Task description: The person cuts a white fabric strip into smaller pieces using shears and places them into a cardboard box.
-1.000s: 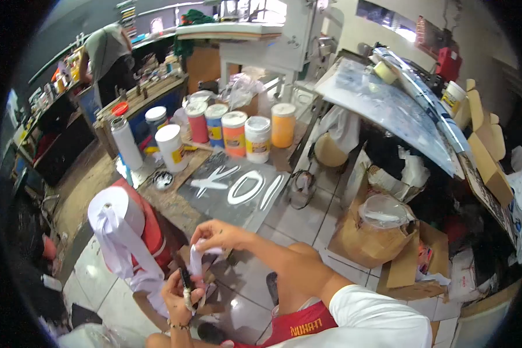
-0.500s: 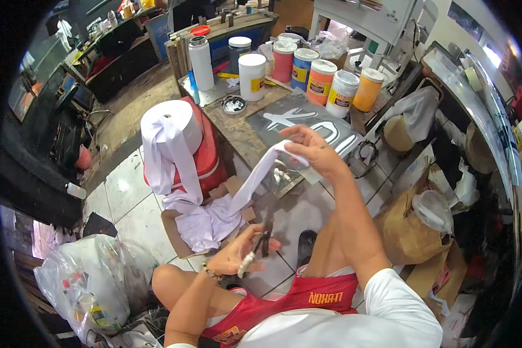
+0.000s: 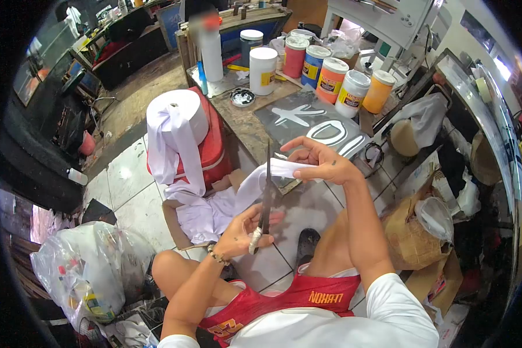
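Long dark scissors (image 3: 265, 203) with a pale wrapped handle are in my left hand (image 3: 243, 233), their blades pointing up across a white fabric strip (image 3: 250, 187). The strip's upper end is pinched between the thumb and fingers of my right hand (image 3: 325, 162). From there the strip runs down to a pile of white fabric (image 3: 206, 219) in a cardboard box (image 3: 178, 235). Left of it, a big white roll (image 3: 185, 119) sits on a red cooler (image 3: 211, 148), with fabric hanging from it.
Several paint jars (image 3: 330, 80) and a white bottle (image 3: 211, 55) stand on a low table (image 3: 232, 119), with a dark sign (image 3: 272, 132) in white lettering. A clear plastic bag (image 3: 93, 269) lies at left. At right are a brown paper bag (image 3: 409, 235) and a slanted board (image 3: 475, 104).
The view has swung left and down. My right hand has drawn the strip up and right, and the scissors in my left hand have risen to cross it.
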